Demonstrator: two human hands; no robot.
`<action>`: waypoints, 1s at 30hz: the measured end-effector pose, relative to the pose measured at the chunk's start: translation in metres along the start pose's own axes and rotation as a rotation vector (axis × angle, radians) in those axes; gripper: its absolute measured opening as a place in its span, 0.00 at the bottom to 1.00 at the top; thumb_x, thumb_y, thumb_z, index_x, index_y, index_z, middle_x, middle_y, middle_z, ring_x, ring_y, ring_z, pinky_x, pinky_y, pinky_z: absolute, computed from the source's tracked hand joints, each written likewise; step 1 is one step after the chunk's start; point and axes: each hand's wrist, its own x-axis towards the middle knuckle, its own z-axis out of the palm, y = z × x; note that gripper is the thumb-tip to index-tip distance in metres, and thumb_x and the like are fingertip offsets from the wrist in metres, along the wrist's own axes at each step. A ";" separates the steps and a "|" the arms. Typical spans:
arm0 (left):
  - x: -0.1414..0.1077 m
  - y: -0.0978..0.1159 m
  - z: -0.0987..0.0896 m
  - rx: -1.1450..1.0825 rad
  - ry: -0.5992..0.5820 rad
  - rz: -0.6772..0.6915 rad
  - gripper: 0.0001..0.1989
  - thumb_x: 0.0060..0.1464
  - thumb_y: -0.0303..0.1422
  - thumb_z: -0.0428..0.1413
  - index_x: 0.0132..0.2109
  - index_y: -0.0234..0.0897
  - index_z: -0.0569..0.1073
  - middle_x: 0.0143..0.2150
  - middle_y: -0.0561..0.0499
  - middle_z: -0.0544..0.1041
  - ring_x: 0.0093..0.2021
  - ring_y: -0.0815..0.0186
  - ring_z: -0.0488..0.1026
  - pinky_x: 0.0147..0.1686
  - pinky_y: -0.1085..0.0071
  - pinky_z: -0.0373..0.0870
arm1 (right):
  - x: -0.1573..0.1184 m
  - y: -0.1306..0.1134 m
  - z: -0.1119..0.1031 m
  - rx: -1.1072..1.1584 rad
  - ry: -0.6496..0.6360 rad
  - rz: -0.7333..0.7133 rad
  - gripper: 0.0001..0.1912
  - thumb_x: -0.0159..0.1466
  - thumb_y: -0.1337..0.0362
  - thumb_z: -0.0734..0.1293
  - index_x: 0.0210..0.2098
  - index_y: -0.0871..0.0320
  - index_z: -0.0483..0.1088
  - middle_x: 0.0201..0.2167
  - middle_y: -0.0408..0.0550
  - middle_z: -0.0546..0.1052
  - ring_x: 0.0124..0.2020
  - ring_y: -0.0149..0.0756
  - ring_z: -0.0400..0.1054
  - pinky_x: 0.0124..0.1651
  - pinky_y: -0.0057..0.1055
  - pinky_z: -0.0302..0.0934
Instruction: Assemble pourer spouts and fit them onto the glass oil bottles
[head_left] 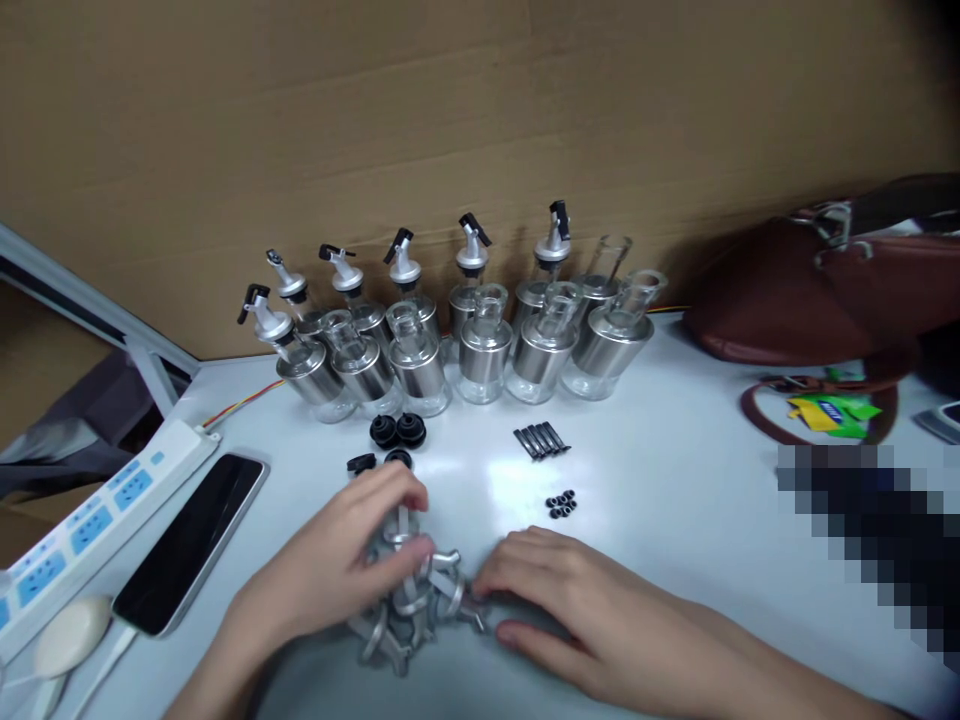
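Several silver pourer spouts (412, 598) lie in a loose pile near the front of the table. My left hand (352, 545) reaches over the pile's left side, thumb and forefinger apart with spouts showing between them. At the pile's right edge is my right hand (559, 600), its fingers bent, its thumb apart, its fingertips close to a spout. Whether they touch it is blurred. Just beyond my left hand sit several round black stoppers (397, 430). Farther right are a row of short black sticks (541, 440) and a cluster of small black rings (561, 503).
Glass bottles with steel bands (486, 355) stand in two rows at the back, several with spouts fitted. A power strip (97, 520) and a phone (191, 545) lie left. A brown bag (825, 290) and a yellow-green packet (832, 413) are right. Cardboard (450, 120) rises behind.
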 end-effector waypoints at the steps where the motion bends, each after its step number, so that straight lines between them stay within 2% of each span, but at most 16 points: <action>1: -0.001 -0.003 -0.004 0.025 0.074 -0.015 0.07 0.62 0.35 0.47 0.40 0.39 0.66 0.39 0.50 0.72 0.39 0.64 0.70 0.40 0.69 0.69 | 0.000 0.000 0.000 -0.008 0.006 -0.010 0.12 0.66 0.67 0.61 0.47 0.58 0.71 0.39 0.50 0.76 0.40 0.37 0.69 0.49 0.37 0.62; 3: -0.001 -0.011 -0.010 0.127 0.202 -0.055 0.07 0.62 0.33 0.44 0.40 0.39 0.66 0.38 0.49 0.71 0.39 0.63 0.70 0.40 0.68 0.68 | 0.001 0.001 -0.001 -0.028 0.011 -0.020 0.11 0.67 0.67 0.60 0.46 0.59 0.72 0.38 0.50 0.76 0.38 0.37 0.69 0.47 0.37 0.62; 5: -0.001 -0.022 -0.012 0.268 0.265 -0.104 0.08 0.61 0.33 0.44 0.41 0.38 0.66 0.40 0.48 0.71 0.41 0.60 0.71 0.41 0.64 0.69 | 0.001 0.002 -0.002 -0.050 0.011 -0.011 0.11 0.67 0.67 0.60 0.45 0.60 0.72 0.37 0.51 0.76 0.38 0.38 0.70 0.46 0.38 0.62; 8: 0.001 -0.039 -0.010 0.395 0.230 -0.178 0.11 0.59 0.34 0.43 0.43 0.38 0.67 0.41 0.45 0.72 0.42 0.56 0.72 0.42 0.59 0.69 | 0.000 0.003 -0.003 -0.070 0.018 -0.001 0.11 0.68 0.67 0.59 0.44 0.61 0.72 0.37 0.52 0.76 0.38 0.39 0.70 0.45 0.39 0.62; 12: 0.002 -0.049 -0.007 0.366 0.174 -0.251 0.14 0.62 0.34 0.39 0.47 0.38 0.66 0.44 0.43 0.74 0.40 0.56 0.73 0.43 0.58 0.68 | 0.000 0.004 -0.003 -0.097 0.022 0.002 0.11 0.68 0.67 0.59 0.43 0.60 0.72 0.36 0.51 0.76 0.38 0.39 0.70 0.45 0.39 0.62; 15: 0.004 -0.049 -0.007 0.353 0.167 -0.319 0.14 0.63 0.34 0.38 0.50 0.39 0.65 0.42 0.45 0.77 0.37 0.56 0.75 0.40 0.60 0.68 | 0.000 0.003 -0.003 -0.118 0.007 0.001 0.10 0.68 0.68 0.59 0.43 0.60 0.72 0.36 0.51 0.77 0.38 0.39 0.70 0.45 0.38 0.62; 20: 0.007 -0.040 -0.013 0.522 0.142 -0.476 0.13 0.63 0.35 0.37 0.43 0.39 0.65 0.42 0.44 0.76 0.35 0.55 0.75 0.34 0.63 0.65 | 0.000 0.001 -0.003 -0.149 -0.004 0.004 0.10 0.68 0.68 0.59 0.42 0.61 0.72 0.35 0.51 0.77 0.37 0.39 0.70 0.44 0.39 0.61; 23: 0.009 -0.035 -0.017 0.471 0.142 -0.599 0.15 0.64 0.40 0.35 0.43 0.41 0.64 0.35 0.47 0.77 0.34 0.54 0.76 0.31 0.66 0.63 | -0.001 0.002 -0.003 -0.165 0.014 -0.013 0.10 0.68 0.68 0.59 0.42 0.60 0.72 0.35 0.50 0.77 0.37 0.38 0.70 0.44 0.37 0.61; 26: 0.010 -0.034 -0.015 0.405 0.124 -0.579 0.14 0.61 0.44 0.41 0.42 0.41 0.64 0.33 0.50 0.76 0.33 0.56 0.76 0.32 0.67 0.65 | -0.001 0.003 -0.002 -0.179 0.033 -0.023 0.09 0.67 0.69 0.60 0.41 0.59 0.72 0.34 0.48 0.77 0.36 0.37 0.70 0.43 0.35 0.61; 30: 0.009 -0.040 -0.010 0.374 0.162 -0.410 0.11 0.59 0.40 0.43 0.42 0.40 0.65 0.42 0.46 0.75 0.37 0.56 0.75 0.35 0.65 0.68 | -0.002 0.005 -0.001 -0.186 0.037 -0.026 0.09 0.67 0.69 0.60 0.42 0.59 0.72 0.34 0.47 0.76 0.37 0.36 0.69 0.44 0.35 0.60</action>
